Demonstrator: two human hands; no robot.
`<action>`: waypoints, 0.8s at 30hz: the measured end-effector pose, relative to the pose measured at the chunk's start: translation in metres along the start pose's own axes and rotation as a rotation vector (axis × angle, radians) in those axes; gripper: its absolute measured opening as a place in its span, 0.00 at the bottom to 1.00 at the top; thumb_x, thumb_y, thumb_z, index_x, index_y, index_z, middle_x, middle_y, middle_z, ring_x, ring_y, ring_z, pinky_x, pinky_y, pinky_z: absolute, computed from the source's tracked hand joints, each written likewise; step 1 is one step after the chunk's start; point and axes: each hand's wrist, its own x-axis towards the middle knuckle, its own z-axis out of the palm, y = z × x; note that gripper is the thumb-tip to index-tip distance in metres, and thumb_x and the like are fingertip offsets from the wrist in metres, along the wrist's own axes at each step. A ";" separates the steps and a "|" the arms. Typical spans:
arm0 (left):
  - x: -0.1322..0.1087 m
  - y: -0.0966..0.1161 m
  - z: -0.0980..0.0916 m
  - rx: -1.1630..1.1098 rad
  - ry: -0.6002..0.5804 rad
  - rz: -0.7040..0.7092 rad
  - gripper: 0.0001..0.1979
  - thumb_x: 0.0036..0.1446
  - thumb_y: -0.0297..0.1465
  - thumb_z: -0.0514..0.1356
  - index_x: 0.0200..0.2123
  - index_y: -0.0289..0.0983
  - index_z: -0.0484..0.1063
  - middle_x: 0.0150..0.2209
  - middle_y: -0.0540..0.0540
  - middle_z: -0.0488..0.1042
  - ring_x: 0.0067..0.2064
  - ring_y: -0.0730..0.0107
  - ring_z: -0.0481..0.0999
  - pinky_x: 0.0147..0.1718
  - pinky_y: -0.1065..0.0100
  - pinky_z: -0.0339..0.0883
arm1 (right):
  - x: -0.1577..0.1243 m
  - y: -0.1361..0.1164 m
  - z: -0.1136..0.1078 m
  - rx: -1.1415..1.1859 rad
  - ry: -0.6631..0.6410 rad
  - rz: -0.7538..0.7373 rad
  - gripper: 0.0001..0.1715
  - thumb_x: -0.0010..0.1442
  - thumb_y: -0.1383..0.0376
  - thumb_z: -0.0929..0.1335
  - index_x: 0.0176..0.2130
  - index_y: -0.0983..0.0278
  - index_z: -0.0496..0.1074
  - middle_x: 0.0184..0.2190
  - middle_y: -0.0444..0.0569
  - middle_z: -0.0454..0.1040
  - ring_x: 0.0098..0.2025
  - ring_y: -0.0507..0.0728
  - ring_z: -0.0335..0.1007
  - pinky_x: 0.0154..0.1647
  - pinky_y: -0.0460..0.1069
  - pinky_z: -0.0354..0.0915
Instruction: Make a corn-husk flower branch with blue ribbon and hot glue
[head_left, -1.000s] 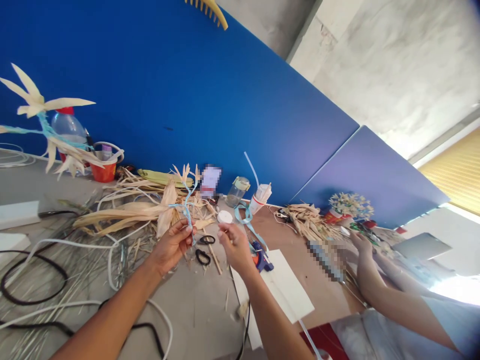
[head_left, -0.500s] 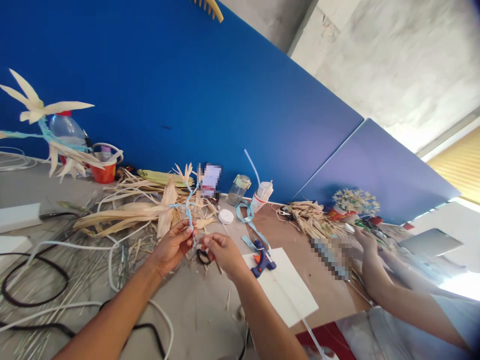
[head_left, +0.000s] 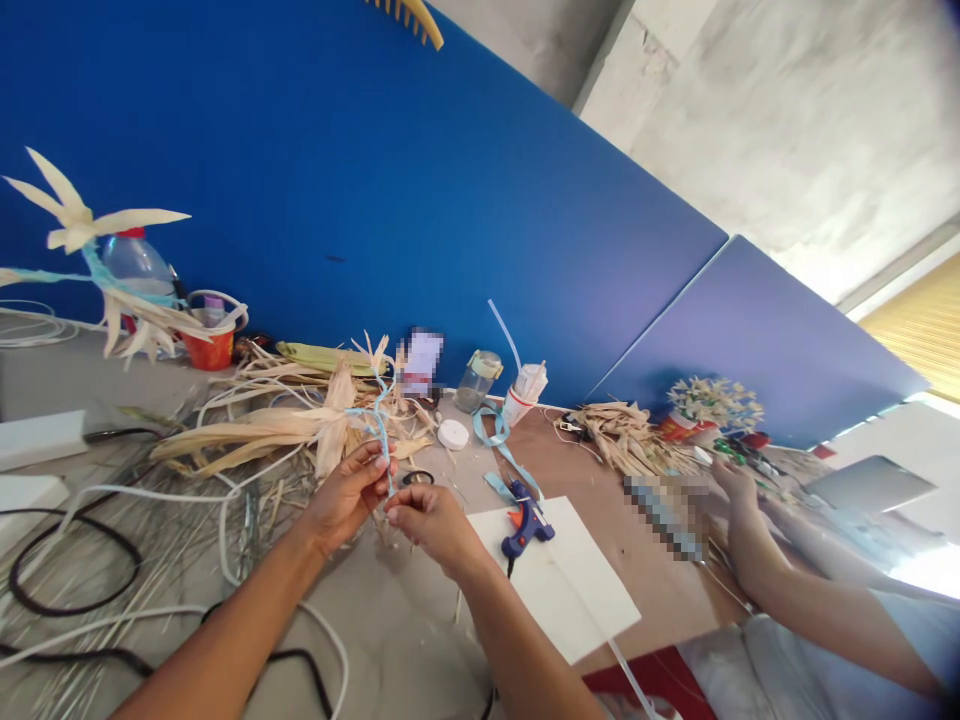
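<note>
My left hand (head_left: 358,492) is closed around a thin stem of a corn-husk flower (head_left: 381,415), which stands upright with pale husk petals on top and light blue wrapping down its branches. At the stem's lower end, just below the left fingers, my right hand (head_left: 431,520) pinches with thumb and forefinger. A dark ring (head_left: 417,478) shows just above the right fingers; I cannot tell whether it hangs from them. A bundle of dry corn husks (head_left: 330,430) lies behind the left hand.
A blue glue gun (head_left: 529,522) rests on a white board (head_left: 577,590) to the right. Behind are a white tape roll (head_left: 452,434), a glass jar (head_left: 478,380) and a cup (head_left: 519,404). Cables (head_left: 157,490) cross the left side. A co-worker's arm (head_left: 787,585) reaches in at right.
My right hand has shifted left and down against the stem's lower end. The dark ring, earlier beside the right fingers, now shows above them. The left hand has stayed nearly in place.
</note>
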 end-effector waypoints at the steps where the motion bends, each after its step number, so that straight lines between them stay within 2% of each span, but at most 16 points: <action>1: -0.001 0.000 0.001 0.000 -0.001 -0.001 0.14 0.42 0.26 0.69 0.35 0.35 0.73 0.25 0.51 0.72 0.21 0.83 0.64 0.22 0.79 0.62 | 0.001 0.001 0.001 0.000 0.006 -0.021 0.01 0.45 0.68 0.67 0.24 0.64 0.70 0.17 0.38 0.63 0.18 0.46 0.51 0.20 0.43 0.49; 5: -0.001 0.000 0.004 -0.007 -0.006 0.005 0.13 0.42 0.27 0.69 0.34 0.35 0.74 0.25 0.51 0.72 0.20 0.83 0.63 0.21 0.78 0.62 | 0.003 0.006 0.003 -0.018 0.048 -0.107 0.02 0.45 0.67 0.67 0.23 0.64 0.68 0.17 0.38 0.62 0.19 0.47 0.52 0.21 0.43 0.50; 10: 0.001 0.000 0.002 -0.027 0.022 0.019 0.11 0.42 0.27 0.69 0.32 0.32 0.75 0.27 0.50 0.74 0.20 0.85 0.63 0.21 0.79 0.63 | 0.005 0.009 0.006 -0.091 0.132 -0.198 0.03 0.47 0.67 0.66 0.25 0.65 0.69 0.18 0.39 0.63 0.21 0.48 0.55 0.23 0.44 0.52; 13: 0.001 0.000 0.001 -0.032 0.021 0.034 0.09 0.43 0.27 0.69 0.30 0.32 0.75 0.28 0.49 0.75 0.20 0.84 0.64 0.21 0.78 0.63 | 0.005 0.009 0.007 -0.103 0.150 -0.222 0.05 0.48 0.66 0.65 0.27 0.65 0.70 0.19 0.40 0.63 0.22 0.49 0.55 0.24 0.44 0.53; 20: 0.001 -0.001 0.002 -0.011 0.021 0.022 0.09 0.45 0.27 0.67 0.32 0.32 0.75 0.30 0.47 0.76 0.21 0.83 0.64 0.23 0.76 0.65 | 0.006 0.011 0.006 -0.106 0.173 -0.252 0.04 0.49 0.66 0.66 0.26 0.64 0.71 0.20 0.41 0.64 0.23 0.50 0.56 0.24 0.44 0.54; 24: 0.004 -0.003 0.001 -0.012 0.094 0.023 0.11 0.42 0.26 0.69 0.32 0.32 0.74 0.28 0.49 0.74 0.21 0.83 0.65 0.22 0.77 0.64 | 0.007 0.011 0.005 -0.087 0.177 -0.249 0.04 0.49 0.66 0.66 0.25 0.64 0.71 0.19 0.41 0.64 0.23 0.50 0.56 0.24 0.45 0.53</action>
